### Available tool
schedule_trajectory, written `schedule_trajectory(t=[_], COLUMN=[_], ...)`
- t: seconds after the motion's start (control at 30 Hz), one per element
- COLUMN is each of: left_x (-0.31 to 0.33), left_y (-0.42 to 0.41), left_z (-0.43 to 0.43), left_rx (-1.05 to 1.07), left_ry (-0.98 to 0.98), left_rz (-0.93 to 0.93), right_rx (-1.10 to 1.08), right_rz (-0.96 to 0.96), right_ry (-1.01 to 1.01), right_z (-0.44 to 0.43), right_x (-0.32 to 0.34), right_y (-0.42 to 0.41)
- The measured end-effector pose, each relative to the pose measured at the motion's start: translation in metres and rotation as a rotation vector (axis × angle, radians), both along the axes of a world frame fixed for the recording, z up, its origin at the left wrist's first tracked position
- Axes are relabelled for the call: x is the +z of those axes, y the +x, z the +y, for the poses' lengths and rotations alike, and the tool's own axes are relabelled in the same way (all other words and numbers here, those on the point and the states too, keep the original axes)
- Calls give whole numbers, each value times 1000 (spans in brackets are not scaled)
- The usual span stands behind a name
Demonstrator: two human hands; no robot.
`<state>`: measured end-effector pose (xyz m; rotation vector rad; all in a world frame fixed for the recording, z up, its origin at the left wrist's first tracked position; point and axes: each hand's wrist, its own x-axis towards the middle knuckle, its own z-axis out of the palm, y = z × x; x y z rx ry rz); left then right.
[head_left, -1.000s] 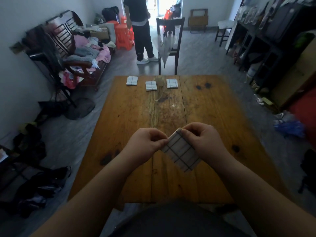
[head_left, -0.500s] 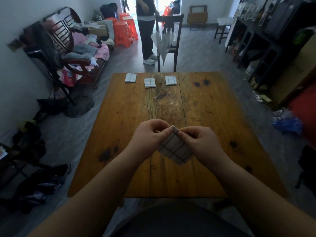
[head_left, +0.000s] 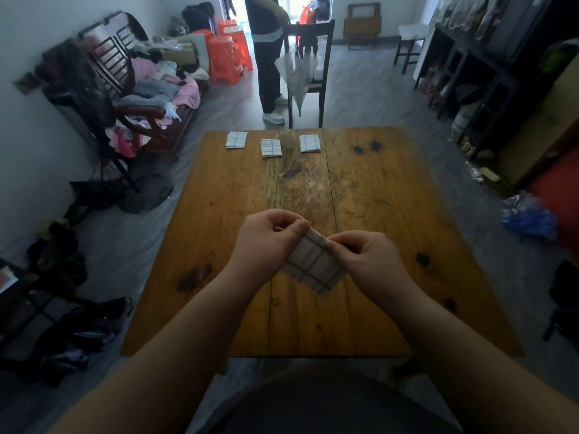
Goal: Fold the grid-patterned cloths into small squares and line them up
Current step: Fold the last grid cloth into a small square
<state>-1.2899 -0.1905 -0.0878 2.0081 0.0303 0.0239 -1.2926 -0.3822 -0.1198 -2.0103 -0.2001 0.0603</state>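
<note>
White cloth (head_left: 315,266) with dark grid lines hangs as a small diamond between the hands, held in the air above the near middle of the desk (head_left: 376,198) and not touching it. Compared with a second ago it looks tighter and more compact. The left hand (head_left: 266,242) has risen and shifted onto the top corner, where its thumb and curled fingers pinch the edge. The right hand (head_left: 366,258) has closed in from the other side, and its curled fingers pinch the upper right edge. The two hands now sit almost knuckle to knuckle. That suggests the last fold is being pressed shut rather than a new one started, though the layers under the fingers are hidden. At the far edge of the desk, three folded squares (head_left: 236,140), (head_left: 271,148), (head_left: 310,143) lie in a rough row, well apart from the hands. This piece looks nearly ready to join them, most likely on the open wood to the right of the row.
</note>
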Motion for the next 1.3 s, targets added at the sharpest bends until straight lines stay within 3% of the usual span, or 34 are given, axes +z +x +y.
schedule_trajectory(t=[0.17,0.53,0.73,1.07,1.3], left_x=[1,-11,-18,-17,-16], left_y=[6,6,4,-7,-40], left_z=[3,-38,-58,-5,44], left_rx=[97,-23,21,386,533], left_ry=[0,91,79,54,120], left_rz=[-9,82,114,151,159], right_rx=[27,154,169,332,427], right_rz=[20,46,47,155,37], right_ry=[22,-38,-20,-20,-104], right_z=[-14,-35,-39,-24,32], right_x=[-6,-14,-26,-48,-42], right_y=[-1,15,22,36,45])
